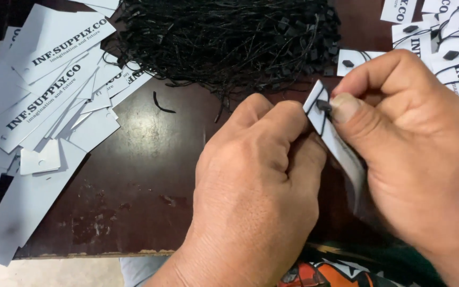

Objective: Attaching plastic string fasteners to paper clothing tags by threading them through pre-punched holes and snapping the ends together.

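My left hand (256, 180) and my right hand (410, 143) meet over the dark table, both pinching one white card tag (336, 141) held on edge between them. A thin black string with a small black clasp (323, 105) sits at the tag's top end, under my right thumb. My left fingers curl around the tag's near side, and the lower part of the tag is hidden between the two hands.
A big tangle of black strings with clasps (229, 37) lies at the top middle. Loose white printed tags (49, 90) pile up on the left. Tags with strings attached (452, 48) lie at the top right. A short black string scrap (161, 104) rests on the brown table (144, 175).
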